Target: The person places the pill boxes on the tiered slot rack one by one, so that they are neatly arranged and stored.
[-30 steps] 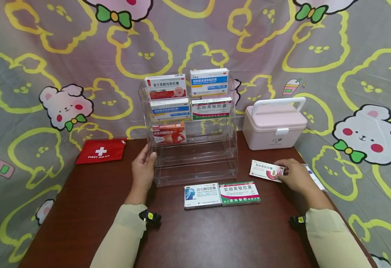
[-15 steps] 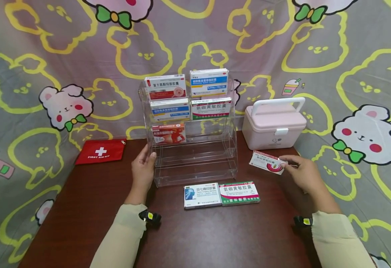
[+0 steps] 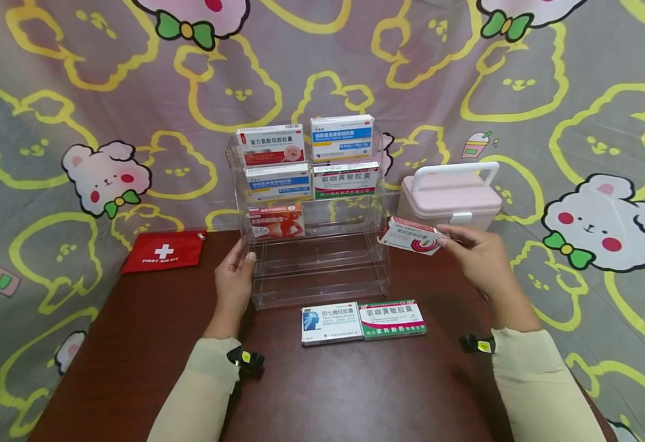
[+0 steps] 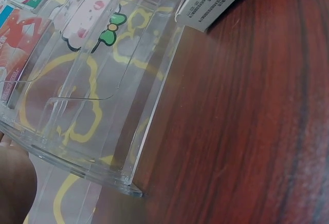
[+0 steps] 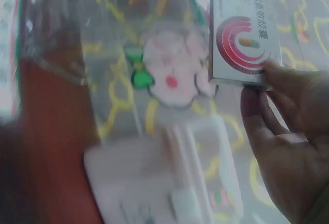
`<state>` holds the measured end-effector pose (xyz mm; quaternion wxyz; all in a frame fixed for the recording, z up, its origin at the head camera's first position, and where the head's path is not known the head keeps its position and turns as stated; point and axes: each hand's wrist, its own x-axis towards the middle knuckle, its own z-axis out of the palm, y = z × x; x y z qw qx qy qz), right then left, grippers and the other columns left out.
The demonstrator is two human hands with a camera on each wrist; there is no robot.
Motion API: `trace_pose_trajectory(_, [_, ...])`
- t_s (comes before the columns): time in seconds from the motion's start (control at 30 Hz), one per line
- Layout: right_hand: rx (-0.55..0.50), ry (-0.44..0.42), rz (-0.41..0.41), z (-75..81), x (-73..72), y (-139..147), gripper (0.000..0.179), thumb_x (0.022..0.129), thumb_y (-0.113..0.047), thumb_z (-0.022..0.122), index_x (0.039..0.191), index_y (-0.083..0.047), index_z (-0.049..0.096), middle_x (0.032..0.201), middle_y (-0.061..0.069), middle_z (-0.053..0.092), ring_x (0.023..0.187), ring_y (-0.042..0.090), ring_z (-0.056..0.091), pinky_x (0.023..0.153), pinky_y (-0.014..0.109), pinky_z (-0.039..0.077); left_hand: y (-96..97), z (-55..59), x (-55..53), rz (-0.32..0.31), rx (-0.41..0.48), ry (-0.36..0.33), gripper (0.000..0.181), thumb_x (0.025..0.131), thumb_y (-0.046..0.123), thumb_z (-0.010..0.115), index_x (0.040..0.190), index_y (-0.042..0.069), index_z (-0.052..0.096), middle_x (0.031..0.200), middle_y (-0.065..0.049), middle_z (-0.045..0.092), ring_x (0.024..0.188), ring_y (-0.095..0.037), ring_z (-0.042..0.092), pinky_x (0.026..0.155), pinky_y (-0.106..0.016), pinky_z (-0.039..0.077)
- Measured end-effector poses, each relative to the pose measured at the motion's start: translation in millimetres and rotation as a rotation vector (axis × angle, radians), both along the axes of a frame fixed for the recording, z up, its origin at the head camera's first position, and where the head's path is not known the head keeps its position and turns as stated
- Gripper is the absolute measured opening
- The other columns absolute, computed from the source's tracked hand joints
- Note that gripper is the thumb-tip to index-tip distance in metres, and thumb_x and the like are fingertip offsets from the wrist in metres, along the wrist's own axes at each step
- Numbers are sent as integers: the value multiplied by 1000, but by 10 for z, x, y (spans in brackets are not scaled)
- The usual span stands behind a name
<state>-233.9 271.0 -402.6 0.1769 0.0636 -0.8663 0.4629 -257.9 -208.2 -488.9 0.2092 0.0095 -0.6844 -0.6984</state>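
My right hand (image 3: 479, 255) pinches one end of a white and red medicine box (image 3: 412, 236), raised off the table beside the rack's right side; the right wrist view shows thumb and fingers on this box (image 5: 244, 34). With my left hand (image 3: 235, 276) I grip the left edge of a clear acrylic display rack (image 3: 322, 288). Its top two tiers carry medicine boxes in pairs, such as the blue-striped box (image 3: 343, 139). On the third tier a red medicine box (image 3: 276, 222) stands at the left. In the left wrist view only part of my left hand (image 4: 15, 183) shows at the rack's edge.
A white box with a blue head picture (image 3: 331, 323) and a green and white box (image 3: 392, 318) lie side by side before the rack. Behind my right hand stands a pink case (image 3: 449, 199) with a white handle. A red first aid pouch (image 3: 164, 252) lies at the left.
My right hand has lifted the white and red box off the table at the right and carried it up and leftward, near the rack. The left hand keeps its place.
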Motion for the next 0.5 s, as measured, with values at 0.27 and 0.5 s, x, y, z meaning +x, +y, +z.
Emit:
trace_pose_trajectory(0.27, [-85, 70, 99, 291, -282, -585, 30, 101, -22, 82, 128, -9, 82, 120, 7, 81, 94, -5, 68, 80, 9, 54, -8, 2, -1, 8, 18, 10, 53, 107, 2, 65, 159, -1, 53, 162, -20, 55, 150, -31, 52, 105, -9, 50])
trace_pose_trajectory(0.5, [-49, 172, 114, 481, -573, -1024, 25, 101, -21, 82, 124, -13, 84, 128, 9, 80, 106, 11, 72, 84, 11, 53, 10, -10, -15, -9, 64, 24, 52, 107, -1, 63, 158, -2, 54, 162, -21, 54, 150, -27, 52, 108, -11, 50])
